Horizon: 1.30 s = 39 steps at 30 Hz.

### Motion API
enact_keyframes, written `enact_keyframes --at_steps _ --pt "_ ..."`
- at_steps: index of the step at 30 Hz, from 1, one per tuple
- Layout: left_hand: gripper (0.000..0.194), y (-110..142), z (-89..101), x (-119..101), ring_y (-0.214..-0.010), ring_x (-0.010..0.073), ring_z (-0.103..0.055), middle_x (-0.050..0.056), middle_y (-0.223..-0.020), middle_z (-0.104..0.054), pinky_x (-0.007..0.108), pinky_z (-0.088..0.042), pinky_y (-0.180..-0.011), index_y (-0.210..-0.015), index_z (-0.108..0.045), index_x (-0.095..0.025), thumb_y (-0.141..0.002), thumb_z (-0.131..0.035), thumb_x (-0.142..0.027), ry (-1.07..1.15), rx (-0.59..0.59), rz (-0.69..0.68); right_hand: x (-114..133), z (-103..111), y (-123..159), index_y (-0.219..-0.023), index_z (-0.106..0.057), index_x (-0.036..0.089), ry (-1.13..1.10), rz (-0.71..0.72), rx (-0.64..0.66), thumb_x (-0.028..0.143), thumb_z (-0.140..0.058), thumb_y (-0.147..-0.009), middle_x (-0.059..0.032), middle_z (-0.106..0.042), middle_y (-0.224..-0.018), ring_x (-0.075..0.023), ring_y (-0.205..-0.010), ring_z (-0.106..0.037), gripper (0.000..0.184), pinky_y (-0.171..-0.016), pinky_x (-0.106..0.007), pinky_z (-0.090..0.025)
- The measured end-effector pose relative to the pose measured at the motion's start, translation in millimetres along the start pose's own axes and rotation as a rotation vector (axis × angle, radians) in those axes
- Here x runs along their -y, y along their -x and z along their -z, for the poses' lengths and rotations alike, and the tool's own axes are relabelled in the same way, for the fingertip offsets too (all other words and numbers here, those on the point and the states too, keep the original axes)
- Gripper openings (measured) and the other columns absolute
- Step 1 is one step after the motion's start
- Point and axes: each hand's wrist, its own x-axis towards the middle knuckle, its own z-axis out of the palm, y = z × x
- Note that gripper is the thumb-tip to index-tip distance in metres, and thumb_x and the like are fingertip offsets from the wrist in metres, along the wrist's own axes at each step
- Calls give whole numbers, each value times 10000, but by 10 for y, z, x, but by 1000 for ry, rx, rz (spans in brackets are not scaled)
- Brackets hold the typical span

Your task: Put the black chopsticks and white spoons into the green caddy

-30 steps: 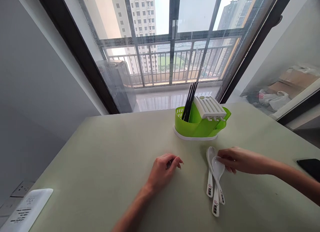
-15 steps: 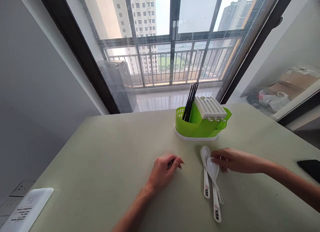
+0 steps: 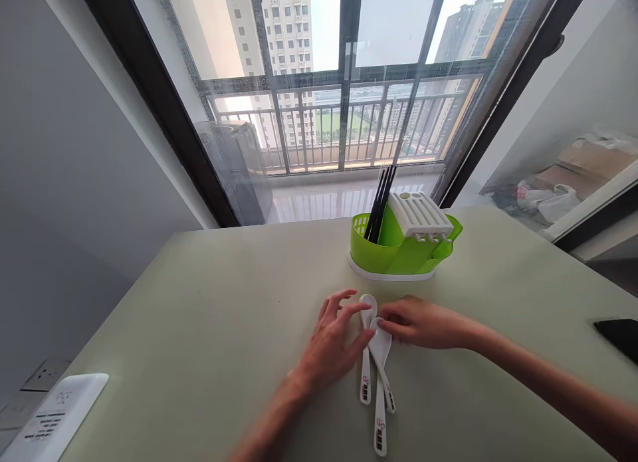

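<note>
Three white spoons (image 3: 380, 346) lie crossed in a bunch on the table, with printed marks at the ends of their handles. At the right side of their bowls is my right hand (image 3: 416, 321), fingers curled and thumb on a bowl's edge, closed on the bunch. My left hand (image 3: 335, 336) is at the left side, its fingers spread apart and its thumb and forefinger close over the spoon bowls. Whether the left fingertips touch the spoons I cannot tell. Behind the spoons stands a green utensil holder (image 3: 383, 257) with black chopsticks (image 3: 381, 206) upright in its left compartment.
The holder has a white slotted top (image 3: 421, 214) with small hooks. A white device (image 3: 64, 412) lies at the table's left edge, and a dark flat object (image 3: 618, 336) at the right edge. Beyond the pale green table (image 3: 239, 302) is a glass door.
My right hand has moved left, and the spoons have slid left with it. My left hand has opened from a loose curl and reached up and right to the spoons.
</note>
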Motion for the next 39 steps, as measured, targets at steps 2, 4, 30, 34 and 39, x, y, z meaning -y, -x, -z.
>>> enact_keyframes --at_steps 2,4,30,34,39 --pt "386 10 -5 -10 -1396 275 -458 83 -1517 -467 462 -437 -1146 -1309 -626 -327 -927 -673 -292 -57 24 -23 70 -36 -53 -848 -650 187 8 39 -1 358 -462 -974 -10 -675 -740 -153 -648 -559 284 -579 -261 -342" --pt "341 12 -11 -14 -1402 272 -459 81 -1512 -477 473 -420 -1161 -1292 -639 -331 -954 -638 -290 -94 46 -30 110 -72 -89 -876 -673 189 12 59 -1 306 -468 -955 -3 -674 -740 -150 -643 -556 249 -583 -259 -333" --pt "465 19 -79 114 -1363 210 -531 65 -1489 -550 417 -445 -1172 -1398 -530 -235 -972 -409 -95 -19 57 -13 -170 200 341 -734 -551 207 -12 -128 -24 543 -391 -1018 -28 -653 -677 -157 -587 -555 468 -578 -275 -404" --pt "462 18 -71 105 -1345 216 -546 68 -1478 -557 422 -453 -1162 -1395 -533 -239 -976 -401 -98 5 56 -3 -124 535 504 -777 -604 210 126 -117 -165 584 -384 -1005 -52 -664 -698 -182 -606 -581 490 -574 -292 -419" --pt "449 15 -67 98 -1357 217 -535 73 -1491 -542 422 -437 -1171 -1387 -533 -227 -980 -395 -98 21 69 12 246 1048 720 -945 -698 241 318 -83 -606 665 -397 -989 -55 -725 -785 -180 -563 -608 522 -526 -296 -419"
